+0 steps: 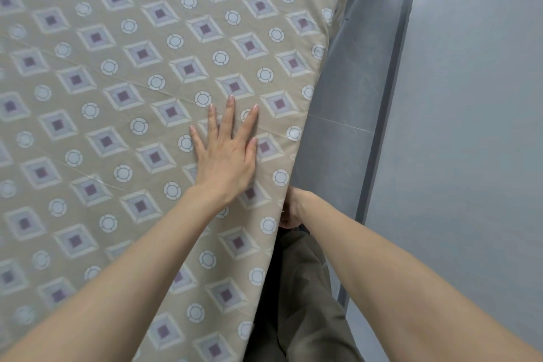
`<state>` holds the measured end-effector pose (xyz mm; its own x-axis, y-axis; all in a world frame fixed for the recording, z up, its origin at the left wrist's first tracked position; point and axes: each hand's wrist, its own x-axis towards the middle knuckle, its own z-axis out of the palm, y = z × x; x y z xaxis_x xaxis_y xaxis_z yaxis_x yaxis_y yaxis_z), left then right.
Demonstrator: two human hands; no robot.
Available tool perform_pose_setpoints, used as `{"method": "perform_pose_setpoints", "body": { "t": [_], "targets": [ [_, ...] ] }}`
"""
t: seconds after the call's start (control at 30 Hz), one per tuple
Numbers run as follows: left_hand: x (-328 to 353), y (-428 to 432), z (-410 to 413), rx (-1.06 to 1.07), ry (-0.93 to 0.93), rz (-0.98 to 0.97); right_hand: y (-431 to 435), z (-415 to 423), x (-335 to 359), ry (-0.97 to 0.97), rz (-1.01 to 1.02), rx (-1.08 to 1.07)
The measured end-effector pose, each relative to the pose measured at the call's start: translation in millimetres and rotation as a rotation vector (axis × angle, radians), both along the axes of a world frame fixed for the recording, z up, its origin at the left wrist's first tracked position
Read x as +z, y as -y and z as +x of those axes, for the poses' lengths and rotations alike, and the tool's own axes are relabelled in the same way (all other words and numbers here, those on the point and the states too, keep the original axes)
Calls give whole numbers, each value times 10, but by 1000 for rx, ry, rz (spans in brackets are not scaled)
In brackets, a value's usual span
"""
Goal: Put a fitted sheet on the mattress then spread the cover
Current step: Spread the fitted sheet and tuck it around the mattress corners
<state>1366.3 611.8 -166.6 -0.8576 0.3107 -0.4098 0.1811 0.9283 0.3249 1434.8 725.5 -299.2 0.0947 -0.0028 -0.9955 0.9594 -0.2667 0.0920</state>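
Observation:
A beige fitted sheet (123, 132) printed with purple-centred diamonds and white circles covers the mattress and fills the left of the head view. My left hand (226, 153) lies flat on it near the right edge, fingers straight and spread, palm pressing down. My right hand (289, 209) reaches under the side of the mattress at that edge. Its fingers are hidden behind the sheet's hanging side, so I cannot see what they hold. Light creases run across the sheet's top.
A grey floor (338, 114) runs along the bed's right side, bounded by a dark grey skirting strip (385, 126) and a pale grey wall (476, 126). My trouser leg (305, 288) stands in the narrow gap between bed and wall.

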Motion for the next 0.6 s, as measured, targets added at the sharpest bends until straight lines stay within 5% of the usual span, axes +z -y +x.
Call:
{"method": "perform_pose_setpoints", "body": {
  "t": [0.6],
  "targets": [
    [-108, -3, 99, -28, -74, -13, 98, 47, -266, -107, 37, 19]
  ]
}}
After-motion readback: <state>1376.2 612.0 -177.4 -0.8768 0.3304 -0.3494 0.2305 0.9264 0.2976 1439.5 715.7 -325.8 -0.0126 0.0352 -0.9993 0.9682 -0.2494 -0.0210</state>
